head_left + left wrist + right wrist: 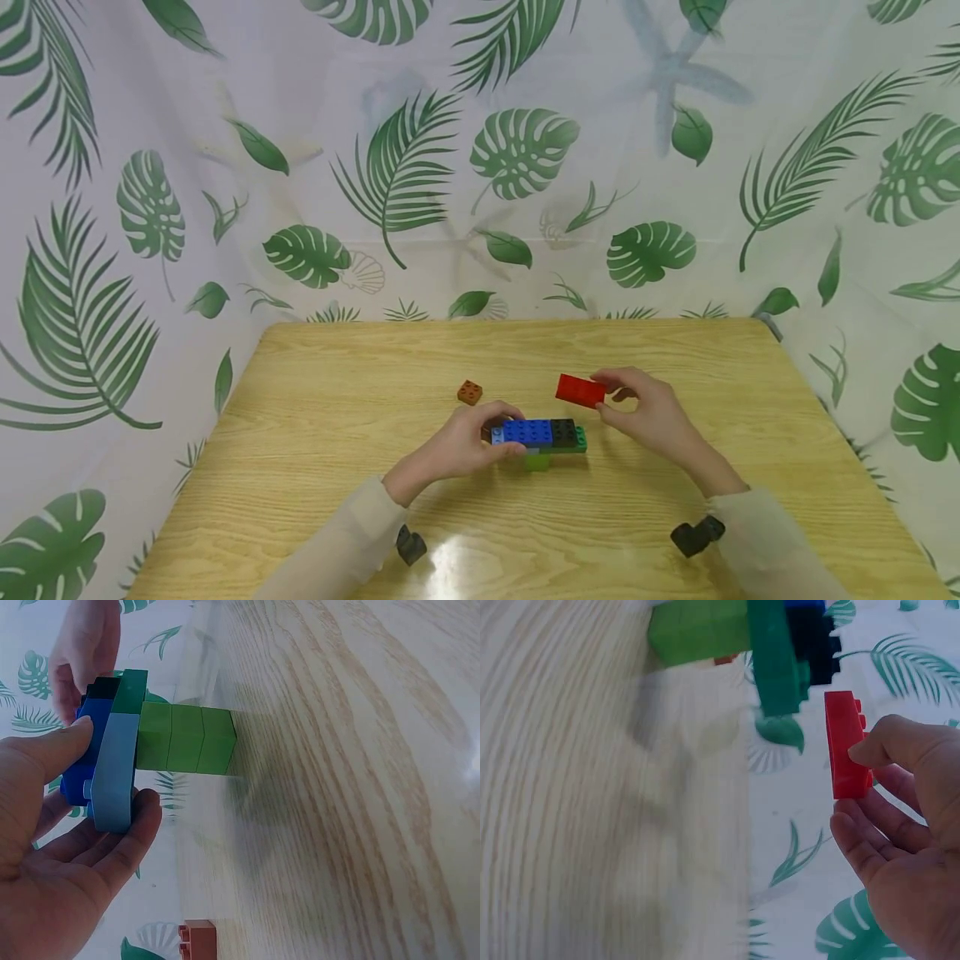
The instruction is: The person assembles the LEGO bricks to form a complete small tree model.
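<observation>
My left hand (pixel 468 442) grips the left end of a built brick structure, thumb on the near side and fingers round the far side. Its stem is a stack of lime green bricks (pixel 187 739) standing on the table. Across the top lie a light blue brick (pixel 115 772) and a darker green brick (pixel 774 664), with a blue brick (pixel 527 432) and a black brick (pixel 564 432) above them. To the right, my right hand (pixel 648 412) pinches a red brick (pixel 846 746) between thumb and fingers, raised and apart from the structure's right end.
A brown-orange brick (pixel 470 392) lies on the wooden table (pixel 337 375) beyond my left hand. Leaf-print cloth (pixel 450 275) hangs behind the table and along both sides. Dark wrist mounts (pixel 697 536) sit at both sleeves.
</observation>
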`<action>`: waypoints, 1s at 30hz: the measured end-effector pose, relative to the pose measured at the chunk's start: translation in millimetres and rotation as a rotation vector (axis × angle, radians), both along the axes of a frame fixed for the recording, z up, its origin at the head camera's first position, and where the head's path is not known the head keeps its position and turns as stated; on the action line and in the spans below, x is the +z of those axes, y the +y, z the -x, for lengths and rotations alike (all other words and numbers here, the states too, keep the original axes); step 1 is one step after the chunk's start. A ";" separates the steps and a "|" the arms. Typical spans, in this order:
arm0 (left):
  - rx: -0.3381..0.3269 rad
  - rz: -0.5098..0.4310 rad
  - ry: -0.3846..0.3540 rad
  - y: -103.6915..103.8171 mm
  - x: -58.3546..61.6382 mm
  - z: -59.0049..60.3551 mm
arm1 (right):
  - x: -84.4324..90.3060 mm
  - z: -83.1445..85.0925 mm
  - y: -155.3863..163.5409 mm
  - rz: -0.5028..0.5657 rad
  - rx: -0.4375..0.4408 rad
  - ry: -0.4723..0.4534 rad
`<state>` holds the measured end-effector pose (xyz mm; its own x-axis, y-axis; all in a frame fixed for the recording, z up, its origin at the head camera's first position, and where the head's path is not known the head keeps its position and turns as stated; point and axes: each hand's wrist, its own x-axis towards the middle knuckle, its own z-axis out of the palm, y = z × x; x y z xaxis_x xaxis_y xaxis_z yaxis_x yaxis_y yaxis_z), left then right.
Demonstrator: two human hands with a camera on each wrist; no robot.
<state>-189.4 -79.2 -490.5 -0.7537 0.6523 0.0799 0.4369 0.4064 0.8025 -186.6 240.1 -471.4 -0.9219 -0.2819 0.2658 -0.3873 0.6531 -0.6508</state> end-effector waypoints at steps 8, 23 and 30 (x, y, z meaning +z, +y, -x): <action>0.009 0.004 -0.003 0.9 1.2 -0.7 | 18.1 -12.0 -16.9 0.012 0.109 0.012; 0.013 0.002 -0.009 1.5 0.9 1.0 | 16.5 -19.9 -32.8 0.026 0.256 0.011; 0.011 0.011 -0.010 1.4 0.5 0.9 | 14.1 -20.1 -35.3 0.032 0.270 0.022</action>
